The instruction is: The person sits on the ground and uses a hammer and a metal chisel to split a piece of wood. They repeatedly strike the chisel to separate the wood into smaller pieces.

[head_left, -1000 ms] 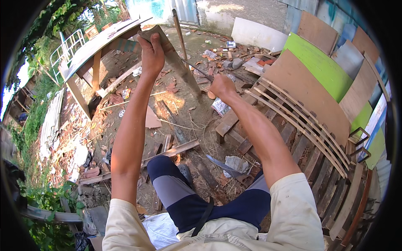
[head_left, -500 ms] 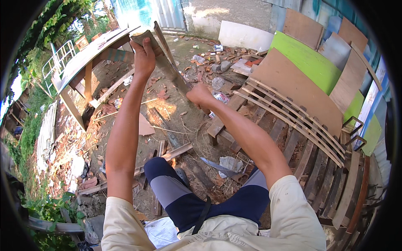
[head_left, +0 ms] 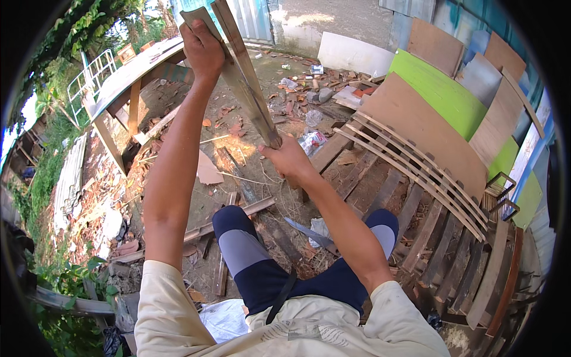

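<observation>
A: Hands first, where are they?

B: The left hand [head_left: 202, 50] is raised high, fingers wrapped tight round the upper part of a long weathered plank [head_left: 244, 77]. The right hand [head_left: 288, 160] is lower, clenched on the plank's bottom end. The two hands are well apart along it.

A: And the plank itself?

B: It slants in the air in front of the person, top end toward the upper left, bottom end above the knees. It looks like two thin strips lying together; whether they are joined cannot be told.

A: What lies around?

B: Below the right hand, a curved blade [head_left: 312, 233] lies on the dirt between the person's legs. To the right, a rack of wooden slats [head_left: 416, 172] leans across a brown board [head_left: 416, 119], with a green board [head_left: 443, 89] behind. To the left stands a rough wooden table [head_left: 128, 77], and rubble [head_left: 309, 89] is scattered on the ground beyond
</observation>
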The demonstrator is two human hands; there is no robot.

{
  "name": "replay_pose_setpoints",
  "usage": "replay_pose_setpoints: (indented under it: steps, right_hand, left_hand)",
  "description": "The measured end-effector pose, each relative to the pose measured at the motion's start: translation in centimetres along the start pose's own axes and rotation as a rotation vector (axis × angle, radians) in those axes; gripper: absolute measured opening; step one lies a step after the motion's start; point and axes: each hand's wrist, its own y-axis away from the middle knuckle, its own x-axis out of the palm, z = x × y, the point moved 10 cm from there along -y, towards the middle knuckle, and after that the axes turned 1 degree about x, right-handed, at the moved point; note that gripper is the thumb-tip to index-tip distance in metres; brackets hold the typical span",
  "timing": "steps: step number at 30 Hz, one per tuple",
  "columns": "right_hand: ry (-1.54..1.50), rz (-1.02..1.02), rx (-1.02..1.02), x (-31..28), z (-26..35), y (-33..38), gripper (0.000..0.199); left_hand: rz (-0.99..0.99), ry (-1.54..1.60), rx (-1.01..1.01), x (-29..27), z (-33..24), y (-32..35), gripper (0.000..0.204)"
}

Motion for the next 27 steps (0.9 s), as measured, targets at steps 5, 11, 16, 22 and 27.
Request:
replay_pose_setpoints:
  steps: [5, 11, 16, 22, 27]
  right_hand:
    - [0.179, -0.338, -0.161, 0.6, 1.2, 1.1, 0.041]
    - [0.169, -0.331, -0.071, 1.7, -0.8, 3.8, 0.046]
    - [0.153, -0.23, -0.014, 0.6, -0.6, 8.8, 0.049]
    - [0.064, -0.156, 0.103, -0.6, -8.1, 14.5, 0.042]
    - [0.059, -0.166, 0.036, -2.3, -10.3, 13.7, 0.041]
  left_hand:
    - [-0.075, -0.058, -0.052, 0.5, -1.0, 0.4, 0.044]
    - [-0.071, -0.091, -0.041, 0.5, 1.6, -0.8, 0.046]
    - [-0.15, -0.145, 0.017, 0.5, 2.1, -0.8, 0.045]
    - [-0.072, 0.008, -0.001, -0.2, 4.6, -2.3, 0.047]
    - [0.066, 0.179, -0.125, 1.0, 3.1, -1.0, 0.059]
